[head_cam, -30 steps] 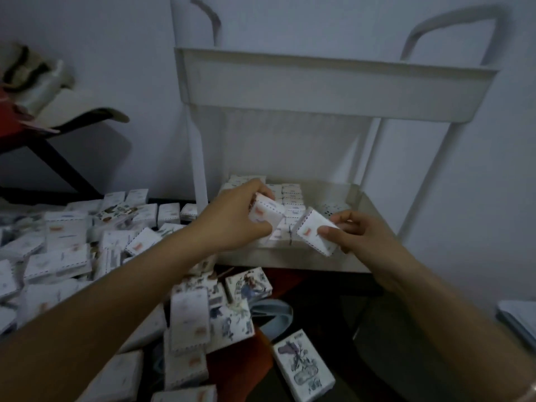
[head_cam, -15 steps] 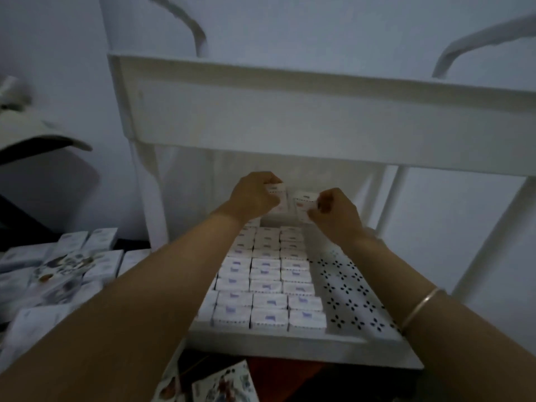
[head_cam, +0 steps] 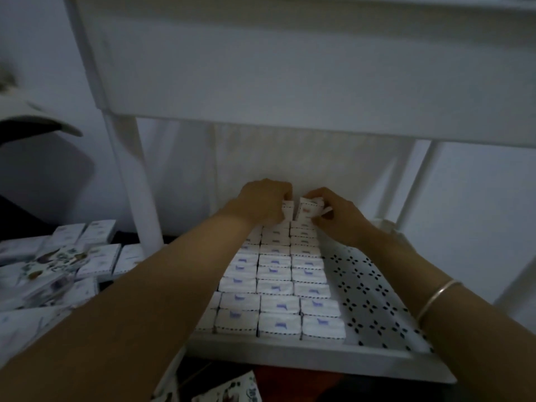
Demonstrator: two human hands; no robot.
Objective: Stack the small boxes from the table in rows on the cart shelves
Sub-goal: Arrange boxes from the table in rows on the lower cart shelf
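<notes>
Both arms reach deep into the white cart's lower shelf point(head_cam: 377, 300), whose floor is perforated. My left hand point(head_cam: 261, 200) grips a small white box point(head_cam: 287, 212) at the back of the shelf. Beside it my right hand point(head_cam: 338, 211) pinches another small white box point(head_cam: 307, 208), held upright. Both boxes hover just above the far end of the rows of stacked boxes point(head_cam: 275, 288), which cover the shelf's left and middle. Most of each held box is hidden by fingers.
The cart's upper shelf point(head_cam: 290, 76) hangs low over my hands, and a cart post point(head_cam: 139, 187) stands to the left. Several loose boxes point(head_cam: 72, 256) lie on the table at the left. The shelf's right strip is bare. A bangle point(head_cam: 435, 297) circles my right wrist.
The view has closed in on the lower shelf. Both hands moved from the shelf's front to its back wall, each still carrying its box, and lowered toward the far end of the rows.
</notes>
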